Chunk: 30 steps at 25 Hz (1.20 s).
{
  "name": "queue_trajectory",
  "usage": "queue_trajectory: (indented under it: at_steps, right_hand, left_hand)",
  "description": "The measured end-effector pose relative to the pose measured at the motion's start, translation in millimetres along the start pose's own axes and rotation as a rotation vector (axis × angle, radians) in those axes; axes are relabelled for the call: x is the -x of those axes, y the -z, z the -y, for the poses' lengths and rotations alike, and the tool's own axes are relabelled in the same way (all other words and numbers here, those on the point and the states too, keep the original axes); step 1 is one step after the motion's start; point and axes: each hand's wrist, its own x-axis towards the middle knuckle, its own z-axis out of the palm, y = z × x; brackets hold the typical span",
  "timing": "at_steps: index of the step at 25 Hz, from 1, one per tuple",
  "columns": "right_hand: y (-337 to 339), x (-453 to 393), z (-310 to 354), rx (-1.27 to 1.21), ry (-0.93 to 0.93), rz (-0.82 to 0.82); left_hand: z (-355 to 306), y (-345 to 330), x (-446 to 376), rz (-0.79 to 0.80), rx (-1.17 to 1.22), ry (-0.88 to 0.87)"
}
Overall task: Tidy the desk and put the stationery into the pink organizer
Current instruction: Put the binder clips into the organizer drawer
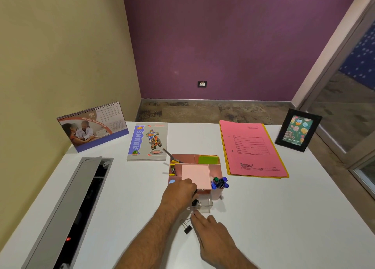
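The pink organizer (195, 176) stands mid-desk, holding blue pens (220, 182), green sticky notes (209, 159) and a yellow-handled tool (173, 164). Its clear drawer (206, 206) is pulled out toward me. My left hand (179, 191) curls over the organizer's front left corner, its fingertips pinching a black binder clip (195, 203) just above the drawer. A second black binder clip (187, 228) lies on the desk in front of the drawer. My right hand (211, 228) rests flat beside that clip, holding nothing, with a fingertip at the drawer's front edge.
A desk calendar (93, 126) and a notebook (148, 142) sit at the back left. A pink file folder (253, 149) and a black photo frame (297, 131) are at the back right. An open grey cable tray (81, 204) runs along the left side.
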Motion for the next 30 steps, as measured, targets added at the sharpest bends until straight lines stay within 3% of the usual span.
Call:
queue_trajectory:
  at_steps: [4,8,12,18,21,25,30]
  right_hand:
    - [-9,-5,-2,0.07,-0.007,0.002]
    - [-24,3,-13,-0.032,-0.038,-0.173]
    - [-29,14,-21,-0.153,-0.088,-0.267]
    - [-4,24,-11,-0.605,-0.185,-0.461]
    - [18,18,-7,-0.799,-0.157,-0.609]
    - [42,7,-3,-0.842,-0.143,-0.733]
    - [37,5,-3,-0.844,-0.197,-0.717]
  left_hand:
    - [2,-4,0,0.007,0.05,-0.016]
    - [10,-11,5,-0.016,0.213,-0.073]
    - [12,-10,14,-0.135,0.475,-0.04]
    - [11,-7,24,-0.14,0.524,-0.092]
    - [5,-4,26,-0.134,0.757,0.016]
    - [2,2,22,-0.088,1.023,0.14]
    - [8,10,16,-0.099,1.134,0.243]
